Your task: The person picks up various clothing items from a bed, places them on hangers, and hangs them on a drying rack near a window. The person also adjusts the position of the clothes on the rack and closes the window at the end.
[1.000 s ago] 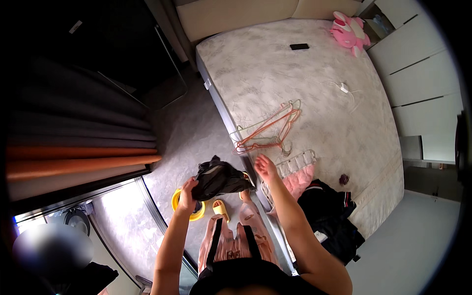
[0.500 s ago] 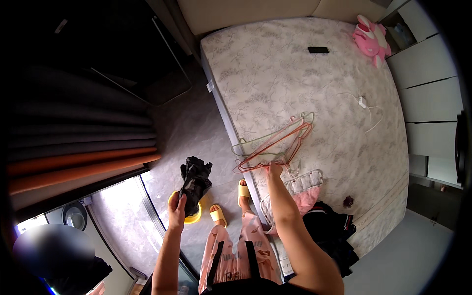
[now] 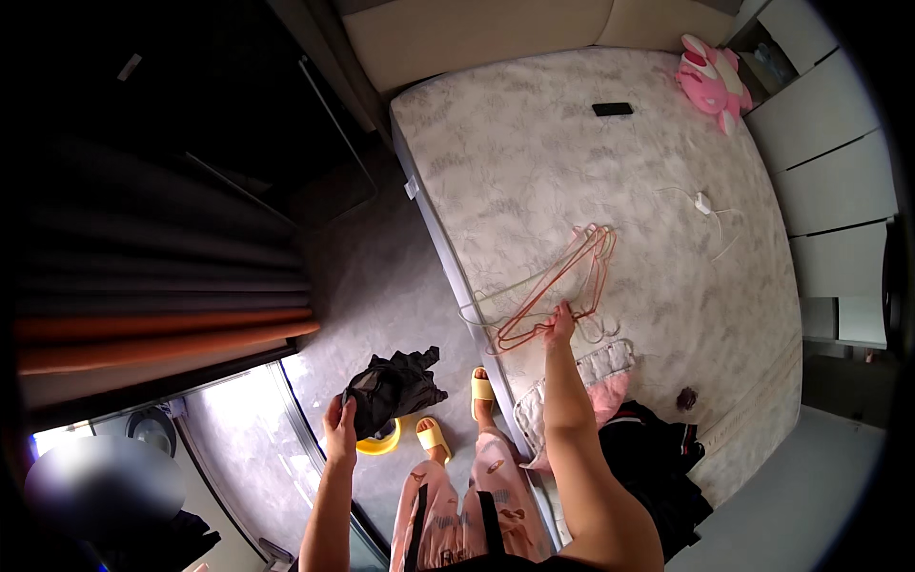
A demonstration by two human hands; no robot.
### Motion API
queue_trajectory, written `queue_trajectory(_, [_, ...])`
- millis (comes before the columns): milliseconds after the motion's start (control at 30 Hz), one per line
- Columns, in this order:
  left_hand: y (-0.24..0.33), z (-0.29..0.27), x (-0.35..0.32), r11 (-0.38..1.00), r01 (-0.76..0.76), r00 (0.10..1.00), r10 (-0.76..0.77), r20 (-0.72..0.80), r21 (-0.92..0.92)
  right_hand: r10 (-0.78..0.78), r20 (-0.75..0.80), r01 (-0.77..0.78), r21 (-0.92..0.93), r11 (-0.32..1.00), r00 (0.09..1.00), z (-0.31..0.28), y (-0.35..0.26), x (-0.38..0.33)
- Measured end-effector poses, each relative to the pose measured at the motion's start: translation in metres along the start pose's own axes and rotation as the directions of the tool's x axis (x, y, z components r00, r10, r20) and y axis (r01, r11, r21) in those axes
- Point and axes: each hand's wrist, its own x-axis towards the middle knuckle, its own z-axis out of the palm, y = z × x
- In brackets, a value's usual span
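My left hand (image 3: pixel 339 421) holds a bunched black garment (image 3: pixel 393 386) out over the grey floor, to the left of the bed. My right hand (image 3: pixel 560 322) reaches onto the mattress (image 3: pixel 667 172) and its fingers close on a pile of thin orange and pale wire hangers (image 3: pixel 558 286) near the bed's left edge. My feet in yellow slippers (image 3: pixel 481 389) stand beside the bed.
A pink and white garment (image 3: pixel 596 377) and a black garment (image 3: pixel 653 458) lie on the bed's near end. A black remote (image 3: pixel 612 109), a white charger cable (image 3: pixel 703 204) and a pink plush toy (image 3: pixel 713 78) lie farther up. A yellow bowl-like thing (image 3: pixel 381 442) sits on the floor.
My left hand has swung the black garment away from the bed to the left. My right hand has moved up the mattress and taken hold of the hangers.
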Motion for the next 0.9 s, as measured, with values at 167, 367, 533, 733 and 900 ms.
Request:
queue_trajectory(167, [-0.01, 0.008, -0.002, 0.995, -0.016, 1.0, 0.015, -0.018, -0.097, -0.497, 0.218, 0.542, -0.383, 0.748, 0.84, 0.011, -0.07, -0.073])
queue_trajectory(367, [-0.029, 0.013, -0.002, 0.991, -0.053, 0.998, 0.047, -0.052, -0.122, -0.486, 0.74, 0.673, -0.652, -0.348, 0.465, 0.03, -0.104, -0.145])
queue_trajectory(533, [-0.001, 0.022, -0.012, 0.986, -0.134, 0.991, 0.134, -0.013, -0.097, -0.3, 0.792, 0.567, -0.596, -0.569, 0.531, 0.005, -0.104, -0.121])
queue_trajectory(733, [0.012, 0.003, -0.027, 0.935, -0.348, 0.934, 0.352, -0.052, 0.072, -0.623, 0.728, 0.776, -0.557, -0.296, 0.285, 0.004, -0.161, -0.169])
queue_trajectory(900, [0.024, -0.035, -0.022, 0.855, -0.444, 0.859, 0.491, -0.142, 0.27, -0.237, 0.825, 0.837, -0.418, 0.354, 0.513, 0.018, -0.193, -0.304])
